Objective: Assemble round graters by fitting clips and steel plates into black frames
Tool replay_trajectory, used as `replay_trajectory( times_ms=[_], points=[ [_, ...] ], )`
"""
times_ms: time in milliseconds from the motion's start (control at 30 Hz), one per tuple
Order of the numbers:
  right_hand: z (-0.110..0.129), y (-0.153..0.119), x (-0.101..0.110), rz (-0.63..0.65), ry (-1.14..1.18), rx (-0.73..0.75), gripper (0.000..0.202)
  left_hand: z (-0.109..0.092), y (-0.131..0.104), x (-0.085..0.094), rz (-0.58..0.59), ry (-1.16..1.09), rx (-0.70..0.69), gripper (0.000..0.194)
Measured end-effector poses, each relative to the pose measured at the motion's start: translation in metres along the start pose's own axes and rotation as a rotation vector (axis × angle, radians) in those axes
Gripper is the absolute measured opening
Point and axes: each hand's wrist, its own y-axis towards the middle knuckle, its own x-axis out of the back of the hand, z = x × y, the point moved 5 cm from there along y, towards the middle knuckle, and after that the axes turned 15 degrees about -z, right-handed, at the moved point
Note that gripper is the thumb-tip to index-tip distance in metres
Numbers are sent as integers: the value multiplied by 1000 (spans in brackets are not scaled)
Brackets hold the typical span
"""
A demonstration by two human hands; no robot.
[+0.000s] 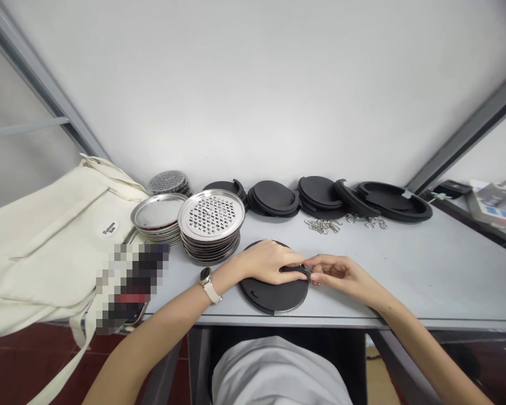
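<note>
A round black disc [274,295] lies on the grey table near its front edge, with a strip of shiny metal showing along its lower right rim. My left hand [270,261], with a watch at the wrist, rests across the disc's top and pinches at its right edge. There my right hand [335,274] meets it, thumb and fingers closed on a small metal clip [307,270]; the fingers partly hide it. Behind the hands lies a loose pile of small metal clips [324,225], with several more clips [375,223] to its right.
Left of the disc stands a stack of metal grater plates [211,216], beside a stack of plain metal plates [160,212]. Black round covers [274,197] and large black rings [394,199] line the wall. A cream bag [54,242] covers the table's left end.
</note>
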Motion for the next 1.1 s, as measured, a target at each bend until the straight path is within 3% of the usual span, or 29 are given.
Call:
replay_trajectory(
  times_ms=[733, 1100],
  points=[
    [1, -2, 2, 0, -98, 24, 43, 0, 0, 0, -8, -6, -1, 29],
    [3, -4, 1, 106, 21, -5, 39, 0, 0, 1, -15, 9, -13, 28]
  ],
)
